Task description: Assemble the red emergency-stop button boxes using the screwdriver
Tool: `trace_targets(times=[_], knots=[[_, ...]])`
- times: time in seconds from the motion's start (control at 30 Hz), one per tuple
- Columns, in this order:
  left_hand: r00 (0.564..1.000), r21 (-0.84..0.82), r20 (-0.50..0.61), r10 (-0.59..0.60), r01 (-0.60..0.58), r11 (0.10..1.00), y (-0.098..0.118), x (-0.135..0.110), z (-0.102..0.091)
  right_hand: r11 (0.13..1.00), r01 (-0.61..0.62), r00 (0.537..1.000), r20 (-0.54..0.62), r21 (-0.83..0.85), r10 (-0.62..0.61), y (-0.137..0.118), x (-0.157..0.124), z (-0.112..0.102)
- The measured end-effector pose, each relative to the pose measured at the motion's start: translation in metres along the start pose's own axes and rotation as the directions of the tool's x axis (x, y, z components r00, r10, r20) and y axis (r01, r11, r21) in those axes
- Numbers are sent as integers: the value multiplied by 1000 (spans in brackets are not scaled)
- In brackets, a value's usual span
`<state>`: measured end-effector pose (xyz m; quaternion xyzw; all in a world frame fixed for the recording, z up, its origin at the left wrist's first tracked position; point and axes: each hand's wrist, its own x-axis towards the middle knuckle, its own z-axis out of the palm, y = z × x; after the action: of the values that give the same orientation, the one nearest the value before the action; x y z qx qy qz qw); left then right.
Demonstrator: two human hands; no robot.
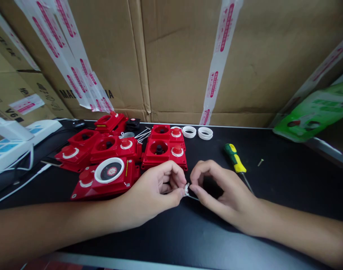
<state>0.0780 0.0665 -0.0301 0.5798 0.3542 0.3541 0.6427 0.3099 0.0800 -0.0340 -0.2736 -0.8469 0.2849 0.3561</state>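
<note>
My left hand [161, 187] is closed in a pinch on a small white twisted piece [186, 189] that pokes out past the thumb and fingertip. Just to its right, my right hand [222, 191] is curled with thumb and forefinger almost together at the piece; what they grip, if anything, is too small to make out. A thin pale strand [193, 198] runs from the white piece toward the right thumb. Behind my left wrist lies a red box with a white ring [85, 187]. Beyond the fingers stands another red box with a round button [161, 159].
Several more red boxes [106, 144] cluster at the left. White rings [205, 133] lie at the back near thin metal rods [143, 134]. A green-yellow screwdriver [234, 157] and a screw [260, 162] are at right. A power strip [8, 146] borders the left; cardboard [174, 75] walls the back.
</note>
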Motion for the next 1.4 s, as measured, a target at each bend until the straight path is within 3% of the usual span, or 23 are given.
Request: trace_targets(times=[0.23, 0.67, 1.23, 1.4], knots=[[1000, -11, 2, 7, -7, 1000, 0, 1, 0, 976, 157, 986, -30, -149, -164, -3, 0, 3], [1000, -11, -9, -4, 4, 1000, 2, 1, 2, 932, 219, 967, -60, -290, -246, -3, 2, 9], [1000, 12, -21, -6, 7, 1000, 0, -2, 4, 927, 234, 964, -51, -292, -260, -4, 6, 9], [996, 116, 0, 86, -86, 989, -2, -4, 4, 946, 181, 977, -63, -269, -205, -4, 5, 8]])
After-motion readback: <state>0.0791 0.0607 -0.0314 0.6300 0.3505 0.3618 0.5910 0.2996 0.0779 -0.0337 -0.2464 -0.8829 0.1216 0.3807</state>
